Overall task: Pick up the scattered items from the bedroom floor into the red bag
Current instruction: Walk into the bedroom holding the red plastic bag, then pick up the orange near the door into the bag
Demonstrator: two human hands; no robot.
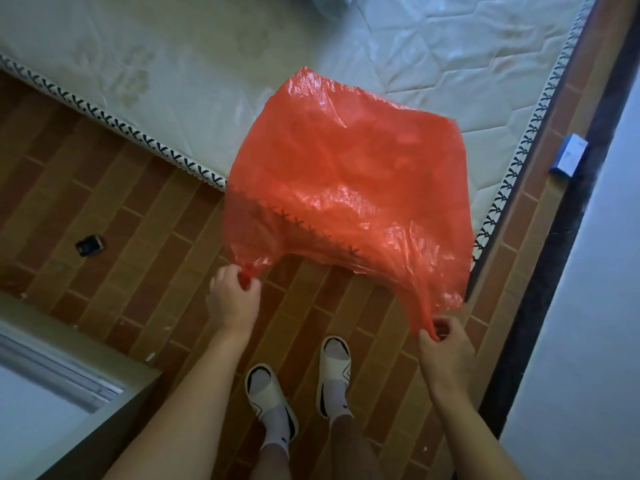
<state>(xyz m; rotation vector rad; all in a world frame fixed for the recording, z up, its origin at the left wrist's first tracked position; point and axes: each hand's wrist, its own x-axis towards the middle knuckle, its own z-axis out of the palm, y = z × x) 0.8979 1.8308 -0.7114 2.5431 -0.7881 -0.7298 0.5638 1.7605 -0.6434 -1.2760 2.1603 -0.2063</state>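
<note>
Two hands hold the red bag spread in the air over the mattress corner: left hand pinches one handle at 7 o'clock, right hand the other at 5. Head view also shows a dark item on the floor at 9 o'clock and a blue box at 3.

The plastic bag was bright red and half transparent, so the mattress edge showed through it as a dark line of crosses. The mattress was cream-white with a quilted pattern, and its border was white with black cross marks. The floor had brown brick-shaped tiles with lighter tan joints. A small box was blue and white. A little object on the floor was black. The slippers were white with black marks, the socks white.
</note>
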